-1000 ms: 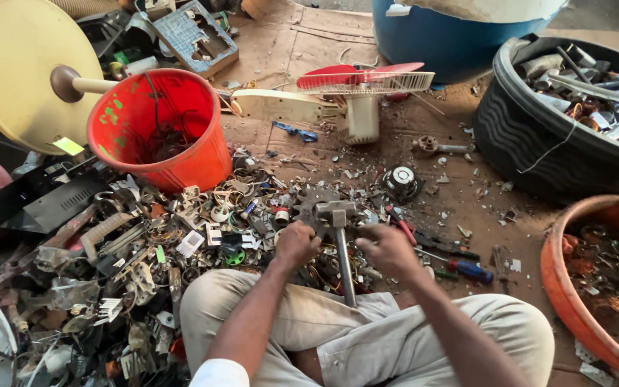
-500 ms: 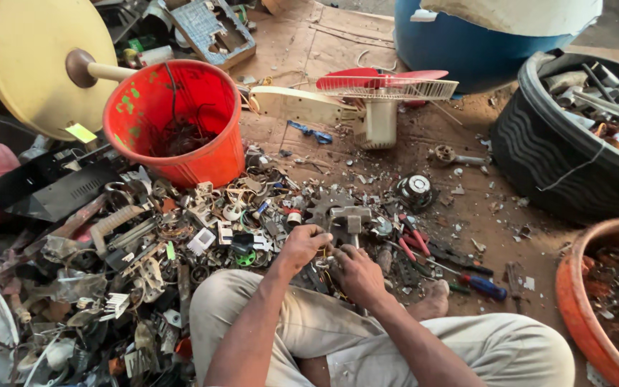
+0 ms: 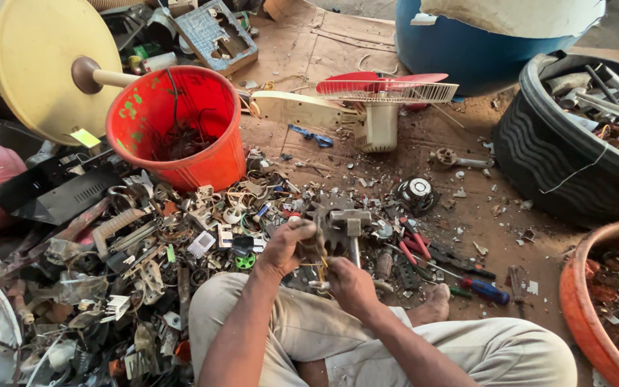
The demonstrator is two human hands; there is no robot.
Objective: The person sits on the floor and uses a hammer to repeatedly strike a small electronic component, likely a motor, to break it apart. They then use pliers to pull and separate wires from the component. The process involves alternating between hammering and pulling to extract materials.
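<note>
1. The left hand (image 3: 289, 247) was clamped around a small dark scrap part (image 3: 314, 251), fingers curled tight, held low over the lap just in front of the hammer (image 3: 349, 228) lying on the ground.
2. The right hand (image 3: 349, 285) sat just below it, fingertips pinched on thin yellow wires (image 3: 322, 266) hanging from that part; exactly how the grip lay was hard to make out.
3. Risk, as I judged it: those wires looked flimsy, so a hard tug could snap them or jerk the part loose into the scrap heap (image 3: 130, 258).
4. Another worry: a bare foot (image 3: 435, 304) rested near sharp bits and the screwdrivers (image 3: 467, 276).
5. Containers: the red bucket (image 3: 202, 154) held a tangle of dark wire.
6. The black tyre tub (image 3: 539, 165) carried metal offcuts.
7. The orange basin (image 3: 578, 301) held rusty-brown scraps.
8. The blue drum (image 3: 467, 54) had hidden contents.
</note>
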